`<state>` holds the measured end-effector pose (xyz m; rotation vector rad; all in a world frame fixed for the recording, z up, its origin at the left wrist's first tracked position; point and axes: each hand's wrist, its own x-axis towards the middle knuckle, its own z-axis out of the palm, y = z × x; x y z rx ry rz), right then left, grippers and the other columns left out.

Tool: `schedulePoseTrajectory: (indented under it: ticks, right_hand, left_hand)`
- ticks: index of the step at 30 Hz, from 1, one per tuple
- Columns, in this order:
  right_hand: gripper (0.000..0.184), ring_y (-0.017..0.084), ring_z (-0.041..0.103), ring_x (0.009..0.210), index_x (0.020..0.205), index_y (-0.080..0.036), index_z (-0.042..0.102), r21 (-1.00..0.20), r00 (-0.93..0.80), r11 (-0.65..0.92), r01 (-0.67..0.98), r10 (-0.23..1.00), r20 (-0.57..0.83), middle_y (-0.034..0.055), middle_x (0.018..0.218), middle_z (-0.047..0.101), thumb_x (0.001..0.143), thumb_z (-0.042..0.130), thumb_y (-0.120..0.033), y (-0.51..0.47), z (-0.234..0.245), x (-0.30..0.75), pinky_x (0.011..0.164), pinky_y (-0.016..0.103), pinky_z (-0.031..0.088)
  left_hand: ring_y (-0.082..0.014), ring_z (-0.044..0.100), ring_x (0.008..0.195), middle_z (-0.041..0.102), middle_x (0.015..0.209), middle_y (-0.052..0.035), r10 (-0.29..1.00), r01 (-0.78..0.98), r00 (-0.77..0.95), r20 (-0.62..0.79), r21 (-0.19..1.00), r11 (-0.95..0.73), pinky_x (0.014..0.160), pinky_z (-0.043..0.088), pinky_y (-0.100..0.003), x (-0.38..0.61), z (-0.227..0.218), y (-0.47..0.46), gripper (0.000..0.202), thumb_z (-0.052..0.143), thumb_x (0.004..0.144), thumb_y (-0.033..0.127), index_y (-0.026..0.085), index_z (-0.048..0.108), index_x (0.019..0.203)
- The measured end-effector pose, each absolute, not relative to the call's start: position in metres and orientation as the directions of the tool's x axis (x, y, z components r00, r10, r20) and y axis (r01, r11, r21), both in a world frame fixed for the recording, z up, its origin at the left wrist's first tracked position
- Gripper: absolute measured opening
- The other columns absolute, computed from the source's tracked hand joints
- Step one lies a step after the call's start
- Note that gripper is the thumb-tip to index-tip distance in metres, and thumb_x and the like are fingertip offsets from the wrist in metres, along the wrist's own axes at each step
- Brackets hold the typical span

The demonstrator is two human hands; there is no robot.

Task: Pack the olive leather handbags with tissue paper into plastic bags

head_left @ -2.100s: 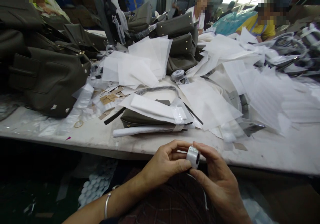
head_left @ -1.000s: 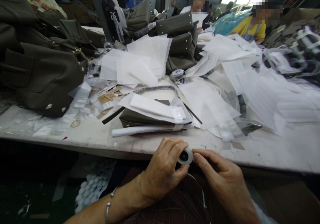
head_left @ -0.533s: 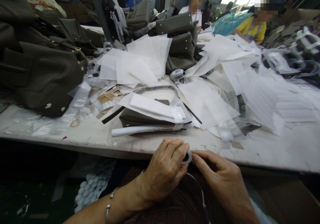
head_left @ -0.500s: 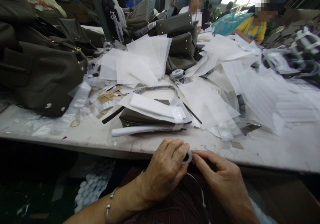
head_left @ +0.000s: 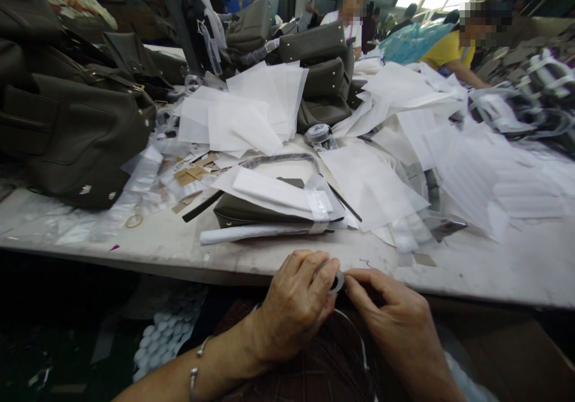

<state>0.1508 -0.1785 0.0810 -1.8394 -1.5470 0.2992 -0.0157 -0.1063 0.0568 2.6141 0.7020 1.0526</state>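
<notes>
In front of the table edge, my left hand (head_left: pixel 299 300) is closed around a small roll of tape (head_left: pixel 340 282), its fingers covering much of it. The thumb and forefinger of my right hand (head_left: pixel 395 312) are pinched together at the roll's right rim; whatever lies between them is too small to make out. Beyond my hands a dark olive bag (head_left: pixel 247 211) lies flat on the table. On it rests a folded white sheet (head_left: pixel 274 191), with a strip of clear tape (head_left: pixel 318 205) across its right end. A rolled white wrap (head_left: pixel 251 234) lies along the bag's near side.
Dark bags (head_left: pixel 85 132) are piled at the left, with more behind. White sheets (head_left: pixel 372 180) spread across the middle and right of the table (head_left: pixel 449 276). A rubber ring (head_left: pixel 134 221) and a phone-like object (head_left: pixel 449 228) lie there too. Co-workers (head_left: pixel 449 51) are at the back.
My hands and the roll of tape stay almost where they were. At the back right, the co-worker in yellow has stretched an arm out to the right.
</notes>
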Motion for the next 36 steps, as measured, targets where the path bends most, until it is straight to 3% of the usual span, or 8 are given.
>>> schedulePoseTrajectory:
  ticks: [9, 13, 15, 18, 20, 23, 30, 36]
  right_hand:
    - [0.016, 0.012, 0.058, 0.056, 0.077, -0.021, 0.06, -0.516, 0.191, 0.055, 0.855, 0.891, 0.412, -0.0026, 0.066, 0.06, 0.092, 0.055, -0.024, -0.177, 0.068, 0.146, 0.059, 0.024, 0.044]
    - [0.013, 0.011, 0.057, 0.057, 0.079, -0.021, 0.06, -0.507, 0.201, 0.063, 0.86, 0.871, 0.448, -0.0026, 0.067, 0.06, 0.091, 0.057, -0.022, -0.175, 0.069, 0.148, 0.061, 0.023, 0.044]
    - [0.011, 0.011, 0.058, 0.057, 0.079, -0.022, 0.06, -0.545, 0.229, 0.063, 0.836, 0.862, 0.452, -0.0032, 0.067, 0.06, 0.09, 0.058, -0.022, -0.175, 0.075, 0.149, 0.06, 0.023, 0.044]
    - [0.012, 0.011, 0.057, 0.057, 0.077, -0.022, 0.061, -0.672, 0.298, 0.047, 0.739, 0.872, 0.389, -0.0037, 0.066, 0.06, 0.089, 0.058, -0.023, -0.177, 0.082, 0.148, 0.059, 0.022, 0.045]
    - [0.013, 0.012, 0.058, 0.057, 0.077, -0.022, 0.063, -0.767, 0.354, 0.016, 0.641, 0.881, 0.314, -0.0029, 0.065, 0.06, 0.089, 0.059, -0.026, -0.178, 0.082, 0.146, 0.057, 0.022, 0.046]
    - [0.013, 0.012, 0.057, 0.052, 0.084, -0.021, 0.067, -0.896, 0.464, -0.059, 0.44, 0.869, 0.171, -0.0017, 0.064, 0.063, 0.088, 0.062, -0.032, -0.178, 0.078, 0.142, 0.052, 0.022, 0.046]
    - [0.021, 0.008, 0.051, 0.046, 0.09, -0.019, 0.069, -0.996, 0.457, -0.089, -0.017, 0.885, -0.087, -0.0023, 0.059, 0.059, 0.089, 0.063, -0.039, -0.173, 0.076, 0.14, 0.044, 0.019, 0.043]
    - [0.017, 0.01, 0.054, 0.048, 0.088, -0.02, 0.066, -0.998, 0.461, 0.0, -0.064, 0.887, -0.03, 0.0012, 0.069, 0.065, 0.092, 0.061, -0.036, -0.176, 0.079, 0.128, 0.044, 0.021, 0.045]
  left_hand:
    - [-0.0248, 0.062, 0.097, 0.068, 0.104, -0.0145, 0.487, 0.306, 0.551, 0.678, 0.378, -0.874, 0.088, 0.055, -0.038, -0.011, 0.059, -0.104, 0.034, 0.06, 0.081, 0.007, 0.007, 0.057, 0.115]
    - [-0.0235, 0.061, 0.101, 0.067, 0.106, -0.012, 0.576, 0.226, 0.475, 0.665, 0.54, -0.81, 0.092, 0.052, -0.037, -0.011, 0.058, -0.1, 0.042, 0.064, 0.076, 0.005, 0.012, 0.055, 0.117]
    - [-0.0228, 0.061, 0.099, 0.067, 0.104, -0.0084, 0.744, 0.187, 0.426, 0.515, 0.754, -0.629, 0.089, 0.051, -0.036, -0.012, 0.057, -0.098, 0.042, 0.071, 0.072, 0.01, 0.016, 0.057, 0.111]
    - [-0.0183, 0.062, 0.086, 0.065, 0.095, -0.0019, 0.902, 0.043, 0.431, 0.024, 0.998, -0.047, 0.074, 0.05, -0.028, -0.012, 0.053, -0.095, 0.043, 0.081, 0.067, 0.019, 0.02, 0.057, 0.102]
    - [-0.0147, 0.06, 0.078, 0.063, 0.088, 0.0009, 0.836, -0.12, 0.514, -0.192, 0.949, 0.292, 0.067, 0.047, -0.023, -0.012, 0.05, -0.094, 0.05, 0.085, 0.065, 0.024, 0.021, 0.053, 0.103]
    - [-0.0121, 0.06, 0.078, 0.064, 0.089, 0.001, 0.741, -0.281, 0.628, -0.237, 0.819, 0.5, 0.07, 0.045, -0.021, -0.01, 0.044, -0.094, 0.065, 0.089, 0.062, 0.026, 0.02, 0.051, 0.114]
    - [-0.0137, 0.06, 0.081, 0.065, 0.092, -0.0029, 0.637, -0.329, 0.744, -0.203, 0.719, 0.613, 0.073, 0.044, -0.023, -0.01, 0.045, -0.095, 0.062, 0.091, 0.063, 0.03, 0.017, 0.057, 0.113]
    - [-0.0127, 0.058, 0.078, 0.062, 0.089, -0.0006, 0.639, -0.379, 0.745, -0.192, 0.667, 0.642, 0.069, 0.043, -0.022, -0.01, 0.046, -0.093, 0.062, 0.092, 0.06, 0.027, 0.019, 0.053, 0.107]
